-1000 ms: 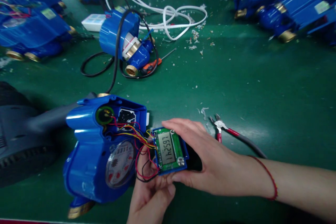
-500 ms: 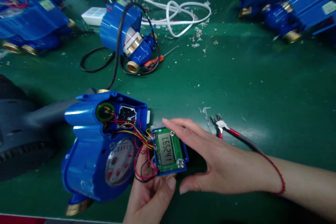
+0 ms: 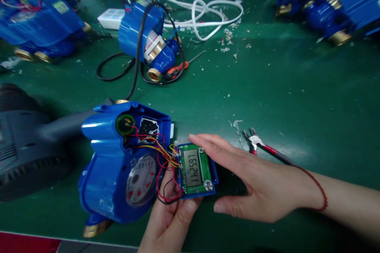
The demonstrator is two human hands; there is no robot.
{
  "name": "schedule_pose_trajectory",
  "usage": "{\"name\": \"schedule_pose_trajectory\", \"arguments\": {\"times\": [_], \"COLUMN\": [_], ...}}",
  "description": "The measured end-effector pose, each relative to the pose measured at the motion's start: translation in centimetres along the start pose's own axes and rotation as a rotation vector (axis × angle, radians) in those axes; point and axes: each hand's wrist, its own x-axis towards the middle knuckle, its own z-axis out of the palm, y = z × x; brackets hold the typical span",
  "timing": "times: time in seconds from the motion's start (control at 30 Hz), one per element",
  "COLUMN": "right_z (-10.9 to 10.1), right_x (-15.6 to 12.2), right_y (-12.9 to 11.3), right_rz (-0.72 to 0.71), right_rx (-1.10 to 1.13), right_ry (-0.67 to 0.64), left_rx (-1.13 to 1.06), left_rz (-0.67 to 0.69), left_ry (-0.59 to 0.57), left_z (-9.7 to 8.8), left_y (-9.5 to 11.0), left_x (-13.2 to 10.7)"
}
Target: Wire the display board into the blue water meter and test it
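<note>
An opened blue water meter (image 3: 113, 166) lies on the green mat, its dial and coloured wires exposed. The wires run to a green circuit board with an LCD (image 3: 196, 172) in a blue frame. My left hand (image 3: 169, 221) comes up from below, its fingers under the board and its thumb against the board's lower edge, holding it. My right hand (image 3: 255, 182) lies to the right of the board, fingers stretched out along its top edge, thumb apart and no longer on it.
Red-handled cutters (image 3: 261, 146) lie just past my right hand. A second blue meter (image 3: 148, 43) with a black cable and an orange screwdriver (image 3: 178, 69) sits farther back. White cable (image 3: 202, 12), more blue meters at both back corners, a dark device (image 3: 20, 146) at left.
My right hand let go of the board's right side and slid back to the right, opening its fingers. The left hand kept hold of the board. The view shifted slightly.
</note>
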Motion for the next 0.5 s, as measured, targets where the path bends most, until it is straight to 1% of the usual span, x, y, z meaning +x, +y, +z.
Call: {"name": "schedule_pose_trajectory", "arguments": {"times": [0.07, 0.13, 0.4, 0.5], "right_z": [0.00, 0.03, 0.49, 0.57], "right_x": [0.01, 0.05, 0.30, 0.32], "right_y": [0.11, 0.22, 0.33, 0.19], "right_rz": [-0.002, -0.006, -0.036, -0.042], "right_rx": [-0.009, -0.015, -0.050, -0.063], "right_ry": [0.002, -0.002, 0.059, 0.067], "left_rx": [-0.043, -0.057, 0.013, 0.010], "left_rz": [0.022, 0.037, 0.082, 0.059], "left_ry": [-0.054, -0.073, -0.004, -0.053], "left_z": [-0.39, -0.58, -0.24, -0.29], "left_y": [-0.24, -0.43, -0.51, -0.32], "left_x": [0.23, 0.44, 0.42, 0.25]}}
